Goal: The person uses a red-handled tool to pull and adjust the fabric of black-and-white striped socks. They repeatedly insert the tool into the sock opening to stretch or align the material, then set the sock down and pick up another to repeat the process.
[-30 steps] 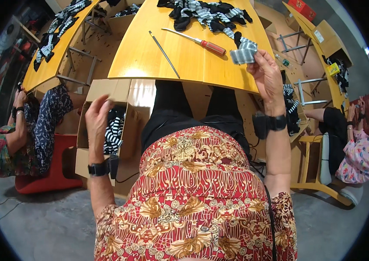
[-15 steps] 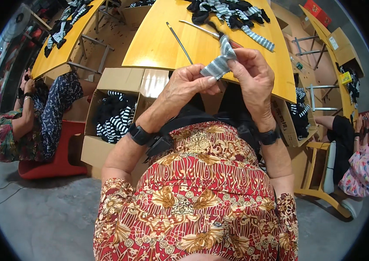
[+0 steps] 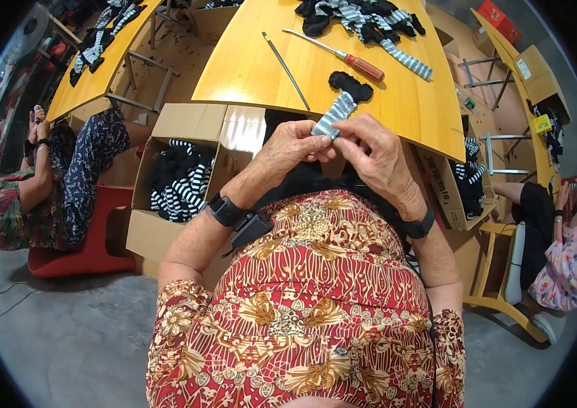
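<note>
Both hands are at the near edge of the yellow table [image 3: 234, 75]. Between them is a grey-and-white striped sock [image 3: 338, 112] whose black end lies on the tabletop. My left hand [image 3: 294, 145] pinches the striped end between thumb and fingers. Beside it, my right hand [image 3: 374, 151] has its thumb and fingertips closed at the same end. Beyond the sock lies a screwdriver [image 3: 364, 66] with a red handle and a long shaft. A thin dark rod [image 3: 286, 70] rests to its left. Farther back is a heap of striped and black socks [image 3: 363, 19].
An open carton [image 3: 140, 228] of striped socks stands left below the table, and another carton [image 3: 446, 194] at right. One person [image 3: 30, 197] sits at left by a second table [image 3: 95, 81]. Another person [image 3: 560, 272] sits at right near a wooden chair [image 3: 492, 265].
The sock, bunched up between my hands before, now stretches out with its black end on the table. My right hand has come down and left, uncovering the screwdriver's red handle.
</note>
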Tool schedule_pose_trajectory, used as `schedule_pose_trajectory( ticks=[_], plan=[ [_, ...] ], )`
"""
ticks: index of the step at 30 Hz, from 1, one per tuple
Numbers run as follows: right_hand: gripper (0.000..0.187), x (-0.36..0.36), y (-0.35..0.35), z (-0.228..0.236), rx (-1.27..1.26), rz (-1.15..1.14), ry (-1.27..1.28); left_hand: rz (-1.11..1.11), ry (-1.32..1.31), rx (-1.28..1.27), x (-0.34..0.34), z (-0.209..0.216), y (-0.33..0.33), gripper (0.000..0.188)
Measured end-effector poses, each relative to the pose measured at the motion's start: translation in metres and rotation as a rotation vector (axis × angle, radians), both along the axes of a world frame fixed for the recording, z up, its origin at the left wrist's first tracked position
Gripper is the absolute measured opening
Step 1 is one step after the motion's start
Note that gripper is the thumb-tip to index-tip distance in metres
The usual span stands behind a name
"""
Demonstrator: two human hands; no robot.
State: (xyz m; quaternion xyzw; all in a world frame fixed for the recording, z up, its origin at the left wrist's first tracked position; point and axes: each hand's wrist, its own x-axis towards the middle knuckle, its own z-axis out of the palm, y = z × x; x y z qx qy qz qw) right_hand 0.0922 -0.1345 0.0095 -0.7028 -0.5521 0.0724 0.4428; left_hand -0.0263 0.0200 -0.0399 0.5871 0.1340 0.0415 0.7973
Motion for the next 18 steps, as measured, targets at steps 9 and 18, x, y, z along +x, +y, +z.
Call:
schedule_pose_trajectory(
  ticks=[9, 18],
  plan=[
    [0.023, 0.001, -0.004, -0.012, 0.067, -0.007, -0.162, -0.118, -0.091, 0.158, 0.002, 0.011, 0.000, 0.029],
    [0.014, 0.001, 0.001, -0.012, 0.067, -0.110, 0.011, 0.110, -0.081, 0.772, 0.009, 0.019, -0.010, 0.022]
  ],
)
